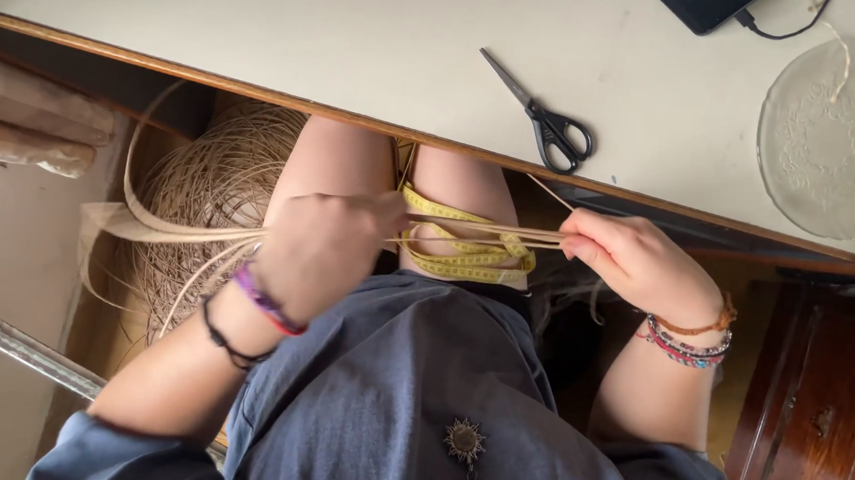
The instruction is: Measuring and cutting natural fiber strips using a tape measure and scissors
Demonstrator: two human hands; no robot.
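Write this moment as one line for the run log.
left hand: shut on raffia strands | right hand: shut on raffia strands | yellow tape measure: on lap | scissors: on table

The left hand (325,248) hides its own fingers and its grip on the raffia strands (488,232). The tabletop (362,35) edge covers part of the raffia bundle (212,190). At the tabletop's far right corner, the dark device (703,4) is cut off by the picture's edge.
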